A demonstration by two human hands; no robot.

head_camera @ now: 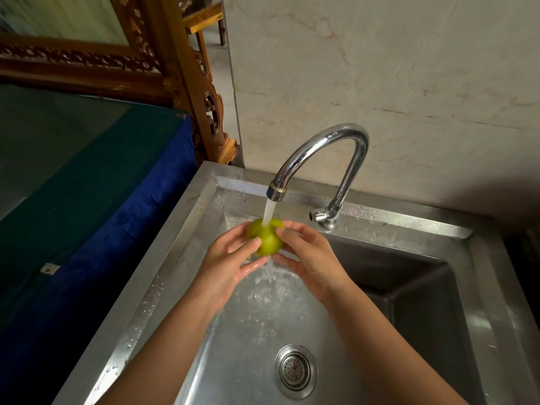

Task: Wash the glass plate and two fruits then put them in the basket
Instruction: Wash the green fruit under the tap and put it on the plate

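Head view, hands around green fruit (perhaps lime), faucet streaming, sink

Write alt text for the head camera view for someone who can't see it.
Two bare hands, left hand and right hand, hold a green fruit under water running from a chrome faucet over a wet steel sink with its drain strainer near the viewer.

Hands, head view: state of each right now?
Left hand: fingers closed on the green fruit, under the tap stream.
Right hand: fingers closed on the same fruit from the other side.
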